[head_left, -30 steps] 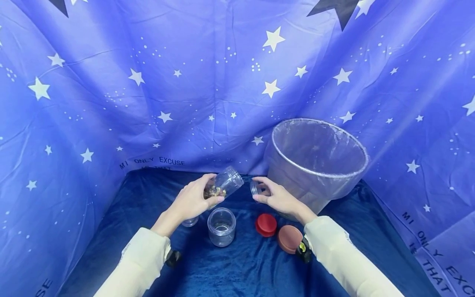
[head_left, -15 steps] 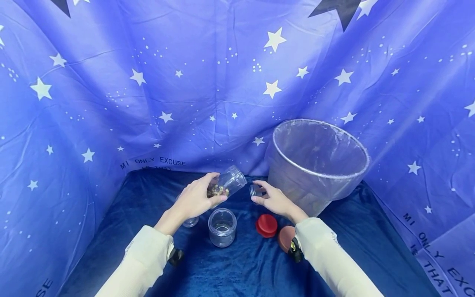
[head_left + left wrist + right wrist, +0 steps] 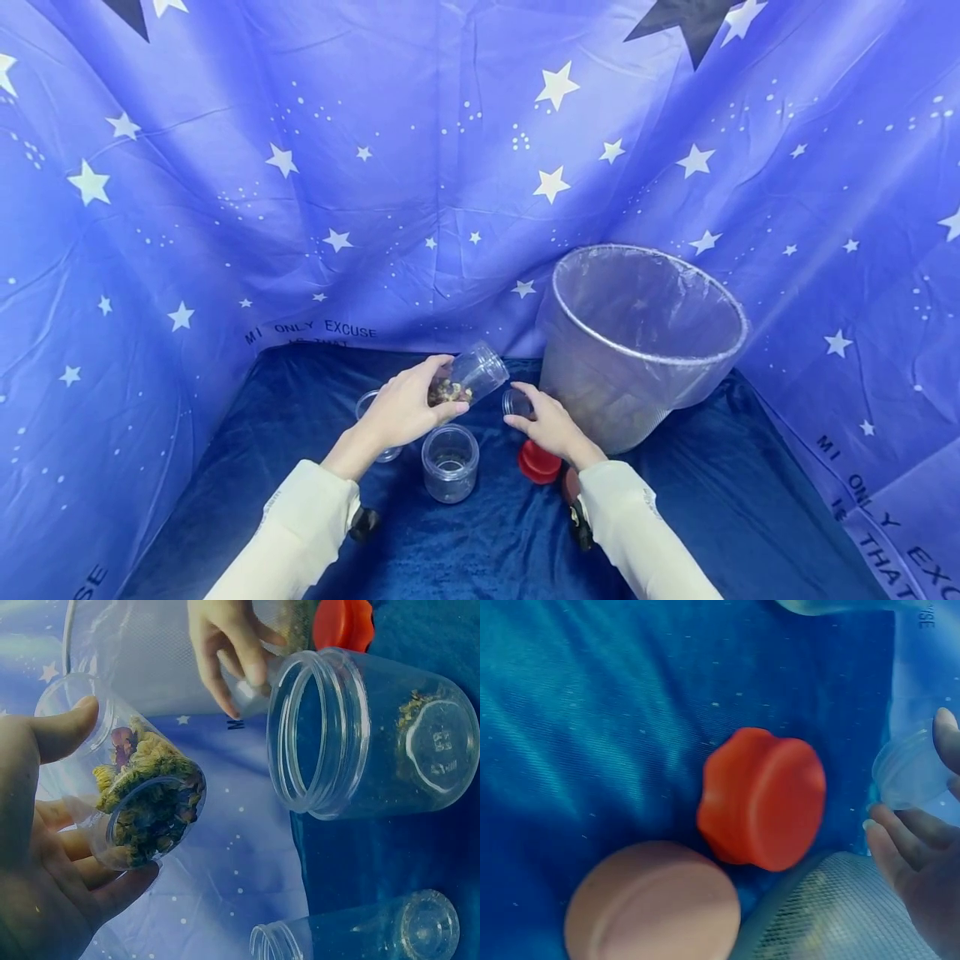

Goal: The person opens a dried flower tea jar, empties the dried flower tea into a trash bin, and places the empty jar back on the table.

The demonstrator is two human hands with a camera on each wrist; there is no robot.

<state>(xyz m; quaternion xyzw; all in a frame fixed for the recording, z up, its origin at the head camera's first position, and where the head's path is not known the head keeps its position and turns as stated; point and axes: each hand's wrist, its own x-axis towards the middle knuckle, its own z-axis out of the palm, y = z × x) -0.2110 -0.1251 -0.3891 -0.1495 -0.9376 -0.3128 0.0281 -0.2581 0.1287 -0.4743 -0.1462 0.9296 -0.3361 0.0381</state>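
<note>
My left hand [image 3: 401, 404] grips a clear plastic jar [image 3: 483, 367], tilted with its uncovered mouth up and to the right. Dried flowers [image 3: 150, 784], yellowish green with some dark red, lie in its lower part. Just right of that mouth, my right hand [image 3: 553, 427] holds a clear screw lid [image 3: 907, 772] by its rim between thumb and fingers; lid and jar are apart. Below the left hand a wider clear jar [image 3: 450, 479] stands uncovered, with a few crumbs [image 3: 414, 712] at its bottom. A narrower clear jar [image 3: 352, 930] is partly hidden behind the left hand in the head view.
A red scalloped lid [image 3: 769, 799] and a pinkish-brown lid [image 3: 656, 907] lie below the right hand. Behind it stands a mesh wastebasket [image 3: 600, 408] with a clear liner. Dark blue cloth [image 3: 495, 558] covers the table, and a starry curtain [image 3: 420, 183] hangs around it.
The left hand has shifted right with the tilted jar. My right forearm has swung left and now covers most of the pinkish-brown lid; the gap between clear lid and jar mouth is smaller.
</note>
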